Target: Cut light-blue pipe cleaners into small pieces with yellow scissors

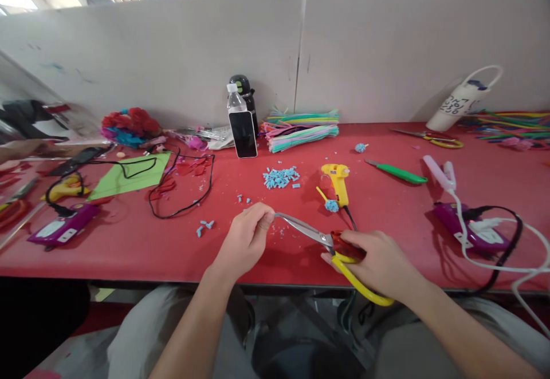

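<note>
Head view: my right hand (380, 261) grips silver-bladed red-and-yellow-handled scissors (307, 230), tips at my pinching left hand (247, 236), contents hidden. Short blue pieces (281, 178) lie heaped beyond; snipping seems the step, next needing steadiness.

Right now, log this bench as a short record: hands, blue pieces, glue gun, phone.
Left hand: pinched closed by the tips of the scissors; what it holds is unclear
Right hand: holds the scissors by their handles
Blue pieces: heaped beyond the hands, strays to the left
Glue gun: yellow, lying beyond the right hand
Phone: upright before a clear bottle
</note>
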The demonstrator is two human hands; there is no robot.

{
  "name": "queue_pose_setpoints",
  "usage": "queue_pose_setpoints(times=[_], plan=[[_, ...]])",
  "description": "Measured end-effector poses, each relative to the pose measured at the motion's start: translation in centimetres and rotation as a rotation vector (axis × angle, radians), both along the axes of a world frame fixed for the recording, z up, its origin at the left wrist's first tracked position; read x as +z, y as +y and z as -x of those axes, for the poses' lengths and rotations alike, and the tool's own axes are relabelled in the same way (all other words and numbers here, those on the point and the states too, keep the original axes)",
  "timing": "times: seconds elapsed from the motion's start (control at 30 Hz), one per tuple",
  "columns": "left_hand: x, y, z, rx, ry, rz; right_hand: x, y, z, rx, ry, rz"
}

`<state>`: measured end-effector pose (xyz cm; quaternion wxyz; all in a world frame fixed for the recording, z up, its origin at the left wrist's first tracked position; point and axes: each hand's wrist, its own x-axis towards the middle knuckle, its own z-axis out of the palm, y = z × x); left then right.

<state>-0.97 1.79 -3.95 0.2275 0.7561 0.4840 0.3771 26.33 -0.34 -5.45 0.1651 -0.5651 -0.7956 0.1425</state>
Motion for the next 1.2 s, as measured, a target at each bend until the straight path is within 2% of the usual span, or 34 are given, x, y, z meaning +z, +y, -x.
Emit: queue_pose_setpoints(times=[0.37, 0.57, 1.2], plan=[[-0.09, -0.19, -0.08, -0.011, -0.020, 0.040, -0.40, 0.17, -0.06, -0.038, -0.006, 0.014], [-0.30, 0.10, 0.18, -0.015, -0.001, -0.025, -0.04, 0.03, -0.12, -0.055, 0.073, 0.079], [-0.54, 0.46, 0.33, -0.021, 0.021, -0.114, -0.01, 0.21, -0.04, -0.041, -0.010, 0.127]])
